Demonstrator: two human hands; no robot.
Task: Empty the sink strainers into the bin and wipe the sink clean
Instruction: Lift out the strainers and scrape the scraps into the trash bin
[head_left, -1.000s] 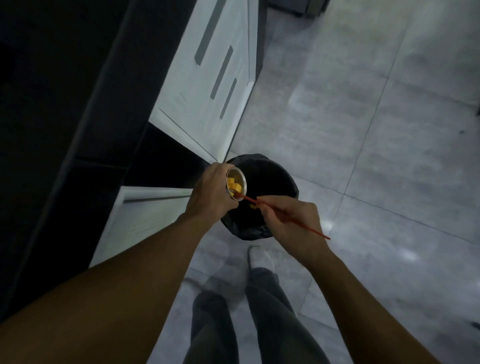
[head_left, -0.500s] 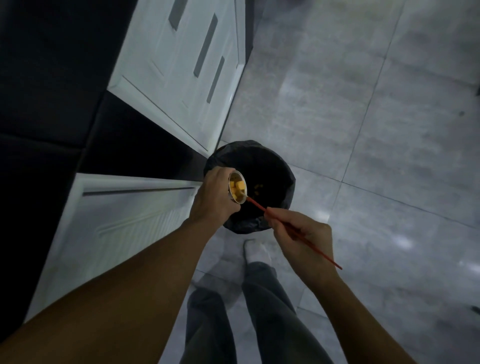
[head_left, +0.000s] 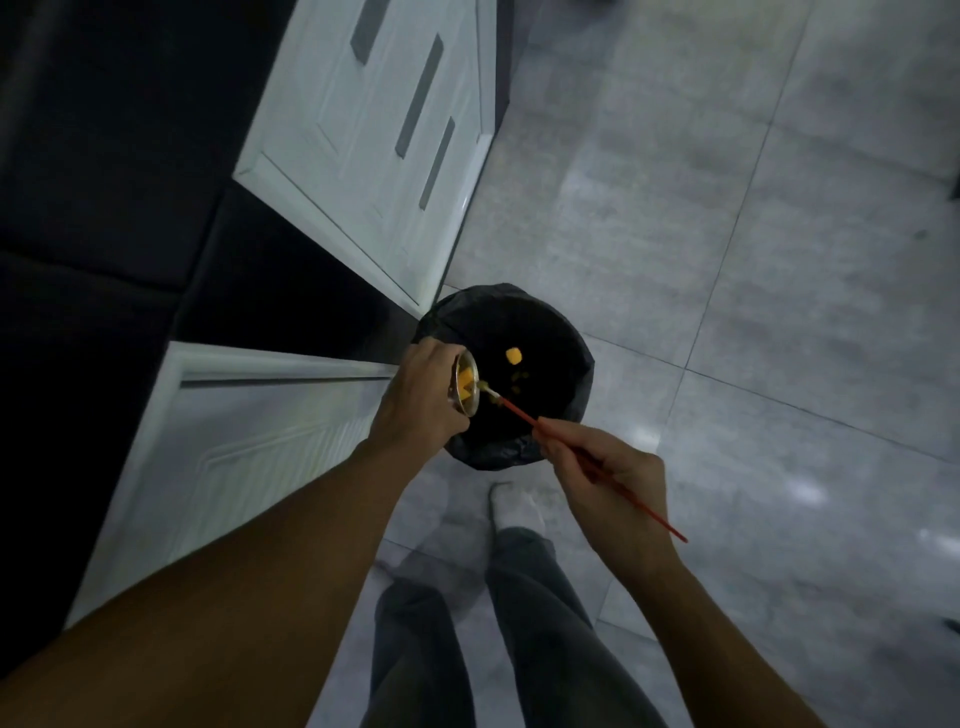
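My left hand (head_left: 423, 402) grips a small metal sink strainer (head_left: 466, 384), tipped on its side over the left rim of a bin lined with a black bag (head_left: 571, 358). Yellow food bits still sit inside the strainer. My right hand (head_left: 605, 470) holds a thin red stick (head_left: 524, 415) whose tip touches the strainer's mouth. One yellow piece (head_left: 513, 356) is in the air or lying inside the bin, with a few darker bits below it.
Two white cabinet doors (head_left: 384, 135) stand open to the left of the bin, with a dark cabinet interior between them. Grey floor tiles (head_left: 753, 234) stretch to the right. My legs and one white-socked foot (head_left: 514, 506) are just below the bin.
The stick's tip has scraped at the strainer and a yellow piece has dropped out into the bin. My right hand drew slightly down and right. The view shifted closer.
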